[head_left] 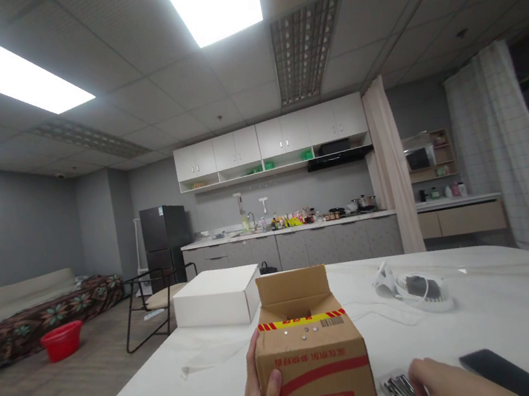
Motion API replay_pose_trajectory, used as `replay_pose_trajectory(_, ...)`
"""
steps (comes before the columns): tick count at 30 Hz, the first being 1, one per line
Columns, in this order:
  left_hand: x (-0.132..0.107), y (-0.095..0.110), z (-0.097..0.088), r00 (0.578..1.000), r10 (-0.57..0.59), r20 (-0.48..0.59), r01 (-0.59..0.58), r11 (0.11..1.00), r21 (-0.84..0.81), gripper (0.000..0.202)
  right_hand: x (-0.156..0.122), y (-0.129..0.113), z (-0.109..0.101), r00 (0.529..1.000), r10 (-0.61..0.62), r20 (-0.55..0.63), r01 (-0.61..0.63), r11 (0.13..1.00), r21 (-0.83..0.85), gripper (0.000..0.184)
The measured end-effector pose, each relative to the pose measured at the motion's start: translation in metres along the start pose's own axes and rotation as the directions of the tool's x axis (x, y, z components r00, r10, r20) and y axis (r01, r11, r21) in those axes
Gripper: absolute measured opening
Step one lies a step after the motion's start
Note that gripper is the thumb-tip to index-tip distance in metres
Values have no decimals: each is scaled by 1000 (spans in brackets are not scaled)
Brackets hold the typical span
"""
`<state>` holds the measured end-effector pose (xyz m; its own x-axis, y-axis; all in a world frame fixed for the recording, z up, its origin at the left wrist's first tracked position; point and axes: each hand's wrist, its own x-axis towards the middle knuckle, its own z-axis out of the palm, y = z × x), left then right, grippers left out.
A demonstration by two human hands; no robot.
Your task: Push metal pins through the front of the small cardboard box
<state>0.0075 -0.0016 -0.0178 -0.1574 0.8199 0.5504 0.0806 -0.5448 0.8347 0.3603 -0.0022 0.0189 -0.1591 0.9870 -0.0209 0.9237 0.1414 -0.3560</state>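
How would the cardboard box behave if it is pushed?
The cardboard box probably keeps its shape, since its walls stand straight. Its raised flap may bend at the crease. The small round pieces resting on top could slide off if it tilts.

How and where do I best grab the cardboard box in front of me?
Probably by the side walls of the cardboard box: your left hand clasps the left one, so bring your right hand in from the right. It stands flat-sided, and its raised flap looks thin.
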Motion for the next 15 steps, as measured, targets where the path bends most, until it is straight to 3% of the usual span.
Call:
replay_pose_trajectory(8, 1, -1, 1, 1000, -4, 8, 4, 1000, -5, 86, 2, -3, 4, 999, 11, -41, -13, 999, -49, 14)
replay_pose_trajectory(15, -2, 8, 10, 996, 40, -79, -41, 999, -3, 82, 1, -6, 7, 998, 1, -65, -7, 997, -79, 15)
